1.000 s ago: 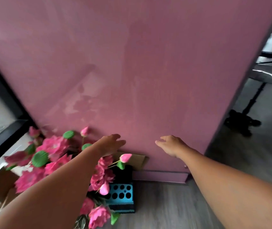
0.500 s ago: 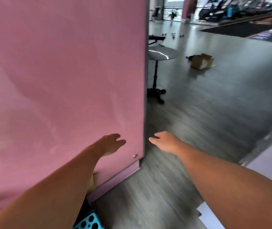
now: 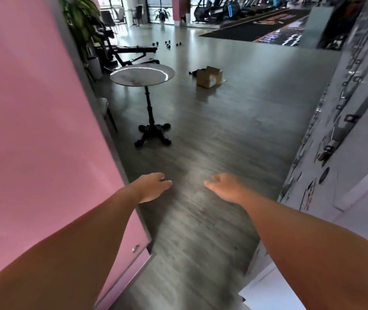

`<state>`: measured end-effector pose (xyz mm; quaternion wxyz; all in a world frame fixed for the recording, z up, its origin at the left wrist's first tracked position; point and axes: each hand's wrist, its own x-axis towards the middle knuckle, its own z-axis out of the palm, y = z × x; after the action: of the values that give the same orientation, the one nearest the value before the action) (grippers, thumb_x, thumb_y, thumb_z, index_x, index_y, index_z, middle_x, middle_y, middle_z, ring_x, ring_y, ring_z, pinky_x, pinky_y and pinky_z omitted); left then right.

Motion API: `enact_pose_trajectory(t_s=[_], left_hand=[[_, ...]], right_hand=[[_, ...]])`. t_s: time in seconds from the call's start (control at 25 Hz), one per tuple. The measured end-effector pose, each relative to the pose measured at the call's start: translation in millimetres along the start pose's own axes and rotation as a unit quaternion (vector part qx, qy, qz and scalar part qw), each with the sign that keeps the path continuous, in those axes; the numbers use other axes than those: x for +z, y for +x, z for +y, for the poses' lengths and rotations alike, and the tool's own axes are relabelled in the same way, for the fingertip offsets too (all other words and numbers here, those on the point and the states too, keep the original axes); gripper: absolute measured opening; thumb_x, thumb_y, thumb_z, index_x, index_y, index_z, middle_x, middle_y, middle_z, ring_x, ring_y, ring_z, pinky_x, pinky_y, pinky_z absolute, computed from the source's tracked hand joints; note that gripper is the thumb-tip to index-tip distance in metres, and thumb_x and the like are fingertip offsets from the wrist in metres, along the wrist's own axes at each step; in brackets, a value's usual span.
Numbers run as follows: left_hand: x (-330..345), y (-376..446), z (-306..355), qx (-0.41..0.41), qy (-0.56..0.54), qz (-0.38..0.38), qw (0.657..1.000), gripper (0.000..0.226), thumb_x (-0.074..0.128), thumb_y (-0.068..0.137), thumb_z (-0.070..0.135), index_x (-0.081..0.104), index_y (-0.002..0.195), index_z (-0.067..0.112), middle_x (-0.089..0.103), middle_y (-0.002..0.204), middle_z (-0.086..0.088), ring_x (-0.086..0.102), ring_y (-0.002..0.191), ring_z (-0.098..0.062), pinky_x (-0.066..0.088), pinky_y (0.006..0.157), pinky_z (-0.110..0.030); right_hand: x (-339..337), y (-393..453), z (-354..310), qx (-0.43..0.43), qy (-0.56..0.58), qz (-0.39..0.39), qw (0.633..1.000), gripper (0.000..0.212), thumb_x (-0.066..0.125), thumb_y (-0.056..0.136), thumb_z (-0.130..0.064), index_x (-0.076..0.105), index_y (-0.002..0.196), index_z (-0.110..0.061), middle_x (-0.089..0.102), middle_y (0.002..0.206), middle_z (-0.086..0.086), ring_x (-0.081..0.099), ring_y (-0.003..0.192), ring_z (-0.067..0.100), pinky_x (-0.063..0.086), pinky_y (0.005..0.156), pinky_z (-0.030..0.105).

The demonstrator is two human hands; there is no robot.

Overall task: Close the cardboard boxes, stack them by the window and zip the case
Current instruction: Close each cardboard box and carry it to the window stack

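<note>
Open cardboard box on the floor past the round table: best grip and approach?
Probably both hands, one on each opposite side wall of the box, coming down from above. Its flaps stand open, so fold them shut first. It sits alone on bare floor, every side reachable. Finer detail is too far away.

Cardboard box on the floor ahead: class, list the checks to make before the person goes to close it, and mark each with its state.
1. Left hand free: ok.
2. Right hand free: ok.
3. Cardboard box in sight, flaps open: ok.
4. Floor free of obstacles up to the box: ok.
5. Round table off the straight path, to the left: ok.
6. Box contents: cannot tell.
</note>
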<state>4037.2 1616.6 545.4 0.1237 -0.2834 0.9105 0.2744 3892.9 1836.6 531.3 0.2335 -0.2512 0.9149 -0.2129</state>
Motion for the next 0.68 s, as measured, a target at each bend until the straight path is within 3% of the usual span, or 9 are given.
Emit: enact_pose_trajectory(t_s=[0.16,0.32,0.56,0.68], left_hand=[[-12.7,77.3,31.0,0.023,0.004,-0.023,0.999,0.067,0.046,0.093,0.062,0.04,0.15,0.027,0.042,0.155,0.001,0.04,0.14,-0.023,0.031,0.109,-0.035],[-29.4,168.7,59.1,0.054,0.0,-0.037,0.998,0.065,0.049,0.094,0.058,0.042,0.149,0.025,0.043,0.153,0.0,0.041,0.139,-0.024,0.031,0.098,-0.03],[-71.1,305.9,125.0,0.102,-0.006,-0.06,0.993,0.054,0.051,0.099,0.044,0.048,0.143,0.012,0.051,0.145,-0.012,0.047,0.133,-0.031,0.037,0.107,-0.037],[-84.5,369.8,161.5,0.128,0.018,-0.071,0.989,0.049,0.052,0.098,0.044,0.054,0.138,0.015,0.053,0.143,-0.008,0.051,0.128,-0.028,0.039,0.098,-0.029]], right_hand=[[-26.7,55.4,12.7,0.036,0.029,-0.003,0.999,0.062,0.053,0.097,-0.054,0.054,0.143,-0.012,0.052,0.149,0.011,0.049,0.136,0.028,0.038,0.107,0.031],[-53.7,126.5,20.6,0.059,0.041,0.024,0.997,0.063,0.056,0.095,-0.056,0.057,0.14,-0.012,0.054,0.147,0.011,0.051,0.135,0.027,0.04,0.11,0.033],[-128.7,236.3,30.8,0.088,0.046,0.055,0.994,0.068,0.055,0.097,-0.054,0.051,0.144,-0.005,0.051,0.149,0.014,0.048,0.138,0.027,0.037,0.113,0.034],[-163.4,285.3,47.5,0.107,0.079,0.072,0.989,0.07,0.058,0.097,-0.052,0.049,0.146,-0.004,0.05,0.15,0.014,0.047,0.138,0.028,0.036,0.114,0.035]])
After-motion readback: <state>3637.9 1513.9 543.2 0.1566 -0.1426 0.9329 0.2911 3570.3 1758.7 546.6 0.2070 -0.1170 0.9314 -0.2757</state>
